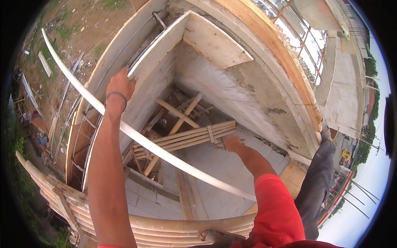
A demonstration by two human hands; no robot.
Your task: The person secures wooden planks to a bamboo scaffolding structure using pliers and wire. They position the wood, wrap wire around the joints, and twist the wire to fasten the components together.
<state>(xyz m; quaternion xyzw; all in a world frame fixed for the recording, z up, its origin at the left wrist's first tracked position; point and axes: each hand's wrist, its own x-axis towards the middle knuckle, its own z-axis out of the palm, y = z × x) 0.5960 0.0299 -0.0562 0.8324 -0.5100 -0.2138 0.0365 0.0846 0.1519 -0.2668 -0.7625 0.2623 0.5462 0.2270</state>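
My left hand (120, 85), with a dark band at the wrist, is closed over the top edge of a pale plywood formwork panel (155, 56). A long whitish pole (165, 155) runs diagonally across the view; it passes behind my left forearm, and its lower end is hidden at my red right sleeve. My right hand (233, 144) reaches over the deep opening, fingers partly spread, seemingly with nothing in them. Just beyond its fingertips, lower down, lies a lashed bamboo bundle (186, 138); contact between them cannot be told.
Crossed bamboo poles (182, 113) stand inside the opening above a block floor (165, 201). A rough concrete wall (240, 93) and timber edge (285, 53) bound its right side. My feet rest on bamboo rails (165, 226) and the right edge. Bare ground (82, 29) lies far below.
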